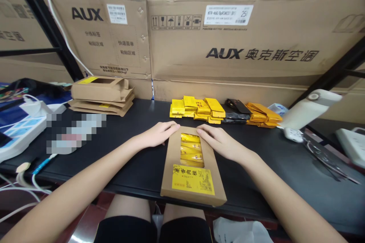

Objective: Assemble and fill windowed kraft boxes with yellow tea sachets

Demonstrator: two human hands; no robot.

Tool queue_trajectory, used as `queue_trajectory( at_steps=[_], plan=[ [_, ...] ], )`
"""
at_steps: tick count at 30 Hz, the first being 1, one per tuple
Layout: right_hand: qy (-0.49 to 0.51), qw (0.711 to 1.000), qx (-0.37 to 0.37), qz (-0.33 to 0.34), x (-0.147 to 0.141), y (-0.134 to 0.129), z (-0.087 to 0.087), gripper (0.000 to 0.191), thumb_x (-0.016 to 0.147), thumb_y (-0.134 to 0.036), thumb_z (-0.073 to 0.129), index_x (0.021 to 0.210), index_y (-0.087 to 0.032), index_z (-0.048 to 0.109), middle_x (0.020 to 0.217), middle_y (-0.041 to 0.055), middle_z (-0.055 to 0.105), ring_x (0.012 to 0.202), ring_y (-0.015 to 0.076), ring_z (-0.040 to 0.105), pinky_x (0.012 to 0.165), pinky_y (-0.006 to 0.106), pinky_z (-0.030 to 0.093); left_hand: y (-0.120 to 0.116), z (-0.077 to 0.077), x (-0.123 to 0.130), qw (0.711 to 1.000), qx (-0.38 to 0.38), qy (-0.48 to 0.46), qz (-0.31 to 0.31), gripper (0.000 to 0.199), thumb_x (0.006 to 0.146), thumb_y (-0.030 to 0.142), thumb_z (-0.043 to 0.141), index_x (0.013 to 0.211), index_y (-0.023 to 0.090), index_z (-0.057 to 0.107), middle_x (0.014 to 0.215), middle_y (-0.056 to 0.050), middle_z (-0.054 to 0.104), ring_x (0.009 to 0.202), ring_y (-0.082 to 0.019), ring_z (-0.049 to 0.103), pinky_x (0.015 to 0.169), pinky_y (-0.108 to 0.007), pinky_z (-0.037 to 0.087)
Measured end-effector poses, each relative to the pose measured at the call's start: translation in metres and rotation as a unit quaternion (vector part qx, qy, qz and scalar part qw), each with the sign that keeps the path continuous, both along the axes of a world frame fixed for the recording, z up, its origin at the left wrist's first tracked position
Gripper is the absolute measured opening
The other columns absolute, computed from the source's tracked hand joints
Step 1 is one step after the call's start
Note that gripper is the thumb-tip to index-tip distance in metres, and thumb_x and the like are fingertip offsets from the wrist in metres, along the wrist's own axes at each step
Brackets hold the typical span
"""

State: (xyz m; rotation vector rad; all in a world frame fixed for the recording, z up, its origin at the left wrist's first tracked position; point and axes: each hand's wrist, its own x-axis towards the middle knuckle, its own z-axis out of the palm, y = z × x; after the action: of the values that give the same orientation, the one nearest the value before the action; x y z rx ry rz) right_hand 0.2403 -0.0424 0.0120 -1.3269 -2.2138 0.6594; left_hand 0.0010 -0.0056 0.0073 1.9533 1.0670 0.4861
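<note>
At the near middle of the black table (125,172), the cardboard box (192,171) lies window up; left hand (159,133) and right hand (218,140) lightly grasp its far corners. Even, gentle pressure there should avoid crushing the yellow packets (192,148) inside.

left grip (158,136) + right grip (218,140): holding kraft box (192,172), far corners | yellow packets (197,109) piled beyond

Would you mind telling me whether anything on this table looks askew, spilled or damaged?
The stacked boxes at left sit unevenly, their edges out of line. The bottle at right appears to lean, possibly from lens distortion. No spill shows, and the windowed box in front looks undamaged.
</note>
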Motion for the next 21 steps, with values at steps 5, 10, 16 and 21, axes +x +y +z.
queue_trajectory(
  at_steps=[5,10,16,21],
  plan=[
    [-0.016,1.0,0.0,-0.005,-0.0015,-0.0023,0.0025,0.041,0.099,-0.048,0.035,0.103,-0.019,0.063,0.102,0.0092,0.071,0.092,0.0246,0.065,0.083,0.038,0.048,0.0006,0.0005,0.0,1.0,0.001,0.005,0.001,0.048,0.092,0.056,0.035,0.103,0.016,0.059,0.092,-0.005,0.062,0.078,-0.016,0.058,0.057,-0.023,0.048],
    [-0.018,1.0,0.006,0.0,-0.0004,-0.0009,0.0018,0.04,0.099,-0.047,0.035,0.104,-0.019,0.064,0.104,0.0085,0.071,0.094,0.0242,0.066,0.084,0.038,0.048,0.0004,-0.0004,-0.0002,1.0,0.007,0.005,-0.003,0.048,0.093,0.055,0.034,0.103,0.016,0.059,0.093,-0.005,0.063,0.08,-0.017,0.058,0.058,-0.023,0.048],
    [-0.003,1.0,0.008,0.009,0.0009,0.0018,0.0006,0.04,0.098,-0.047,0.036,0.103,-0.019,0.064,0.106,0.0082,0.071,0.097,0.0246,0.065,0.087,0.039,0.048,0.0007,-0.0017,-0.0008,1.0,-0.002,-0.001,-0.002,0.049,0.091,0.058,0.035,0.103,0.017,0.059,0.092,-0.006,0.063,0.079,-0.017,0.059,0.057,-0.023,0.049],
    [0.005,1.0,0.0,0.011,0.0011,0.0026,-0.0004,0.039,0.098,-0.047,0.037,0.105,-0.019,0.064,0.107,0.0077,0.07,0.098,0.0241,0.064,0.087,0.038,0.048,0.0021,-0.0036,-0.0021,1.0,0.004,-0.006,-0.01,0.052,0.091,0.061,0.034,0.103,0.017,0.059,0.095,-0.007,0.064,0.082,-0.019,0.06,0.057,-0.025,0.051]
  ],
)
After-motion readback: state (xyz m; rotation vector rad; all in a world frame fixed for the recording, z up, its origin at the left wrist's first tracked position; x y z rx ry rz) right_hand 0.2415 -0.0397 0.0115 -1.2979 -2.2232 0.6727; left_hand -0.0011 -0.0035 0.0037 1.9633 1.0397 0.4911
